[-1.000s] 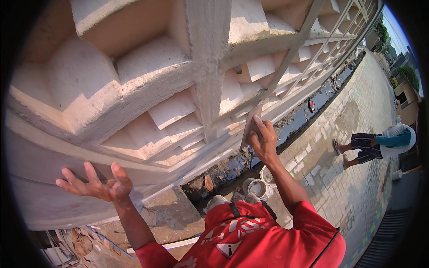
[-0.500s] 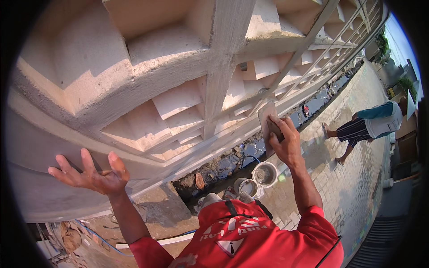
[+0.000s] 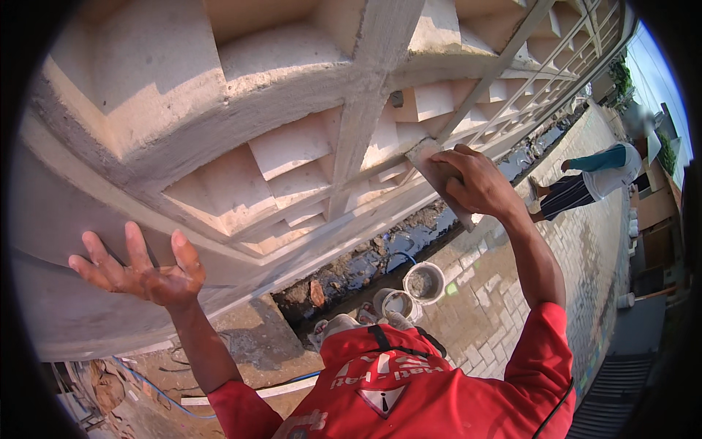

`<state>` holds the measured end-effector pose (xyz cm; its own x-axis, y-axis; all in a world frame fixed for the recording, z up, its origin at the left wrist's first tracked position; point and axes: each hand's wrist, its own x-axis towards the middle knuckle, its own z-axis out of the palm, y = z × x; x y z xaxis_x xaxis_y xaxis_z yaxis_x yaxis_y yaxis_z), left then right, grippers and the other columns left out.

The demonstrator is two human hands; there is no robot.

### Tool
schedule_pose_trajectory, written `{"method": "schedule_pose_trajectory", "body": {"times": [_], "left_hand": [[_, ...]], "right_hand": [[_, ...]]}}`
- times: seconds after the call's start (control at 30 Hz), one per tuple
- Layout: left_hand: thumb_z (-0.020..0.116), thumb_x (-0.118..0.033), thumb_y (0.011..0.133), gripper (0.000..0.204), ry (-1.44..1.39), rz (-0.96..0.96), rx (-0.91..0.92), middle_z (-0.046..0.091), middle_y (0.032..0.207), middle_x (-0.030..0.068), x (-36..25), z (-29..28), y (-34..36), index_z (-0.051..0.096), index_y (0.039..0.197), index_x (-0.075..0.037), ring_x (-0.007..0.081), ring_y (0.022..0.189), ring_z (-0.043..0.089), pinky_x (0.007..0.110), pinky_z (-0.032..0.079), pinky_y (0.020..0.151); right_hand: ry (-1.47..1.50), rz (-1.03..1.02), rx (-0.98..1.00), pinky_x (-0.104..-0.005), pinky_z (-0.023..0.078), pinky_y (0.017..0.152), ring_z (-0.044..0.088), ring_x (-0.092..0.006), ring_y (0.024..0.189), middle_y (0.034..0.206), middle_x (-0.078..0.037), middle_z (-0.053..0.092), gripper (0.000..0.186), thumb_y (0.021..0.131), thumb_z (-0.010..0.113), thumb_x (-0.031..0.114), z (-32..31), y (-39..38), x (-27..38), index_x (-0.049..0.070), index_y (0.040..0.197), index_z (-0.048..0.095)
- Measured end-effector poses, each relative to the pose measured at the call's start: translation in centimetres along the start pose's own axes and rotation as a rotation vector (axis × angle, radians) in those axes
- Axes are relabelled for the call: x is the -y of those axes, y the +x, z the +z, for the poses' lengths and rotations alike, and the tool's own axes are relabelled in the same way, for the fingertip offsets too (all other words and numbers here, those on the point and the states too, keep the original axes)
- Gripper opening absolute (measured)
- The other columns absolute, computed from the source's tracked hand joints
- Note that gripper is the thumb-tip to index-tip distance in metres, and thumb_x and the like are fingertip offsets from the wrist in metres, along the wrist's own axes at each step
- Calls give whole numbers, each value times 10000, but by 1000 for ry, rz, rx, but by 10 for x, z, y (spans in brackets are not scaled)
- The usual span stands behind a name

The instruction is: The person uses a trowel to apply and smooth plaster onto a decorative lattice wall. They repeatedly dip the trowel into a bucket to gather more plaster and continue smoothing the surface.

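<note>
My right hand (image 3: 479, 183) is wrapped round the back of a flat rectangular plastering float (image 3: 436, 175). The tool is held tilted, its upper end close to the ledge of a pale concrete lattice wall (image 3: 292, 102). Whether it touches the wall I cannot tell. On the left, my left hand (image 3: 150, 278) has its fingers spread and holds nothing. It is up against or just in front of the smooth grey band (image 3: 58, 212) below the lattice; contact is unclear.
Below stand a bucket of grey mix (image 3: 442, 282) and a second whitish bucket (image 3: 417, 313). A ditch with dark water (image 3: 439, 225) runs along the wall's foot, beside a paved lane (image 3: 541, 293). Another person (image 3: 607, 172) in striped bottoms is on the lane at right.
My right hand and the float have shifted up and to the right, and the float is more slanted. My left hand has moved slightly left. The other person has moved farther along the lane.
</note>
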<state>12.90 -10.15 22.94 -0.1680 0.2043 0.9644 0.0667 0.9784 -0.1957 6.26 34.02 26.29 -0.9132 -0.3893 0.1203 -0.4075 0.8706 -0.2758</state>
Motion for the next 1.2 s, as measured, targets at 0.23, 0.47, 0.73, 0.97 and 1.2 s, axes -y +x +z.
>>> {"method": "schedule_pose_trajectory", "body": {"times": [0.23, 0.47, 0.73, 0.97, 1.2], "left_hand": [[609, -334, 859, 497, 4, 0, 29, 309, 1486, 248, 3, -2, -2, 524, 1296, -113, 448, 1442, 119, 662, 153, 1115], [600, -335, 863, 505, 40, 9, 60, 290, 1492, 254, 5, -5, -4, 509, 1299, -96, 459, 1440, 111, 668, 152, 1116], [584, -346, 861, 492, 54, 7, 27, 309, 1501, 222, 0, -1, 0, 518, 1278, -92, 441, 1442, 142, 669, 180, 1114], [592, -329, 869, 499, 33, 9, 21, 293, 1515, 190, -1, -4, 2, 498, 1308, -112, 426, 1448, 137, 648, 177, 1125], [597, -329, 883, 520, 32, 56, 6, 275, 1524, 196, -2, -2, 9, 480, 1340, -109, 436, 1445, 127, 651, 183, 1109]], "right_hand": [[107, -28, 163, -452, 493, 863, 618, -408, 956, 1034, -223, 616, 471, 706, 527, 68, -5, 7, 14, 29, 1166, 622], [127, 14, 62, -450, 493, 868, 621, -399, 966, 1035, -216, 617, 488, 698, 528, 68, -12, -5, 15, 27, 1174, 624], [89, -81, 128, -443, 496, 839, 624, -382, 901, 975, -207, 610, 500, 675, 540, 62, -4, 10, 1, 17, 1164, 634], [389, 146, -127, -363, 490, 828, 623, -284, 862, 943, -180, 617, 583, 680, 598, 121, 10, -35, 15, 17, 1254, 610], [615, 385, -629, -311, 478, 851, 606, -197, 928, 1041, -161, 643, 577, 776, 621, 92, 118, -27, -10, 19, 1343, 543]]}}
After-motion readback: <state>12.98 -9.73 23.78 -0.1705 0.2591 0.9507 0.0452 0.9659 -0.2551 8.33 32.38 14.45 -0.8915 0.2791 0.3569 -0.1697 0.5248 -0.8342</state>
